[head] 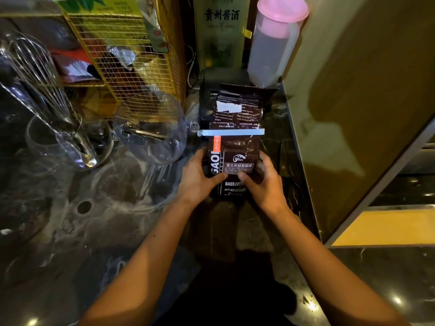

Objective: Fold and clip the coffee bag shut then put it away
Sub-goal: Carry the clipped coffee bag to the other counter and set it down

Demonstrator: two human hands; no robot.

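Observation:
A dark brown coffee bag [236, 147] with white lettering stands on the dark marble counter [94, 231] near the right wall. A pale blue clip [231, 132] is clamped across it, and the bag's top flap sticks up above the clip. My left hand [199, 177] grips the bag's lower left side, thumb on the front. My right hand [263, 181] grips its lower right side, thumb on the front too. The bottom of the bag is partly hidden by my hands.
A clear glass pitcher [150, 128] stands left of the bag, with a glass of whisks [68, 142] further left. Behind are a yellow wire rack [131, 55], a black machine [207, 95], a tall bottle box [221, 31] and a pink-lidded jug [275, 41]. A wall panel [353, 102] is on the right.

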